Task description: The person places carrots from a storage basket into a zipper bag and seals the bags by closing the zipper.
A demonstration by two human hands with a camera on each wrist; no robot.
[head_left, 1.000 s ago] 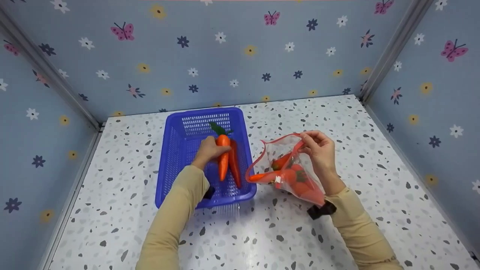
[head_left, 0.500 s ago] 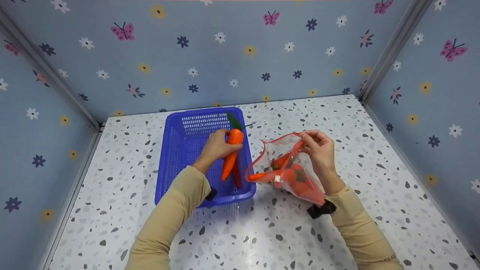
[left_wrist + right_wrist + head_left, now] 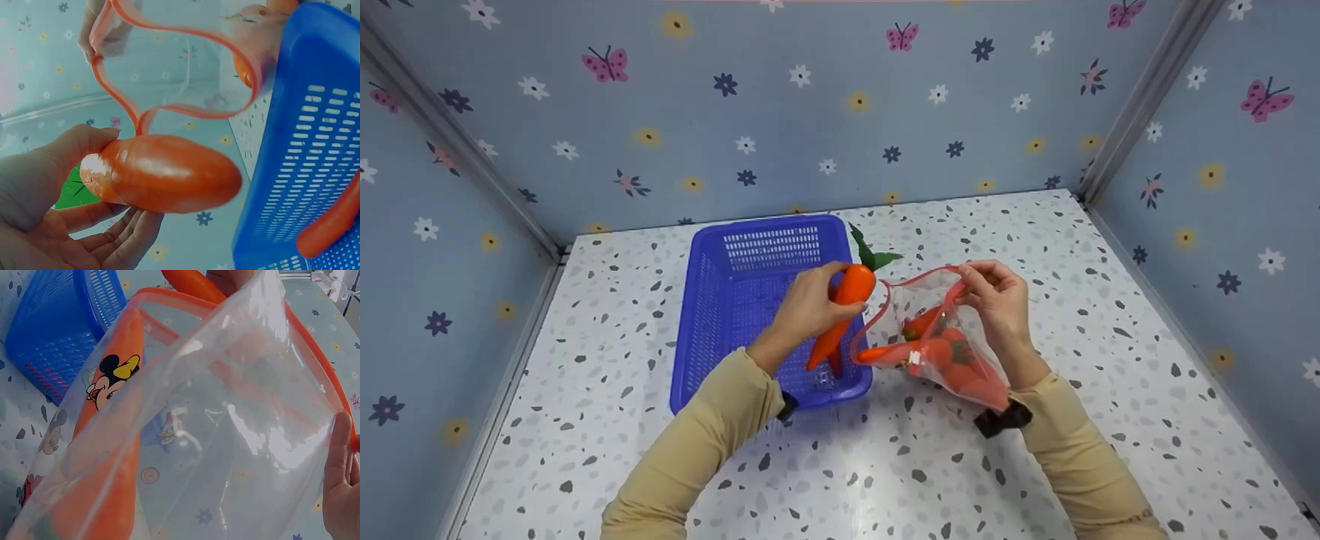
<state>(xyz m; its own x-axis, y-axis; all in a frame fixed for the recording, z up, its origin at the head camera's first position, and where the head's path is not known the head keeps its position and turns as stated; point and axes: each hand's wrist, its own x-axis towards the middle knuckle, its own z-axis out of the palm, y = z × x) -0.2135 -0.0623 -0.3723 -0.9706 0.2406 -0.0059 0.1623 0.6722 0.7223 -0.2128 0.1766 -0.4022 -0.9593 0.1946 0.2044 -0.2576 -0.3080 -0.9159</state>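
My left hand [image 3: 802,307] grips an orange carrot [image 3: 855,286] with green leaves near its thick top end. The carrot slants over the right rim of the blue plastic basket [image 3: 682,330], its thin tip pointing down and leaves toward the bag. In the left wrist view, thumb and fingers are round the carrot. My right hand [image 3: 997,304] pinches the red-edged mouth of a clear cartoon-printed zip bag [image 3: 872,324] and keeps it gaping. Through the bag's wall show another carrot [image 3: 107,455] and several orange-red vegetables. A long red vegetable [image 3: 326,233] lies in the basket, partly hidden by the held carrot.
The basket stands left of the bag on a white speckled tabletop [image 3: 915,480]. Blue flowered panels [image 3: 825,112] close off the back and both sides. The basket's right rim lies right beside the bag's mouth.
My left hand has lifted the carrot from the basket and carried it right, close to the bag's mouth. My right hand and the bag have hardly moved.
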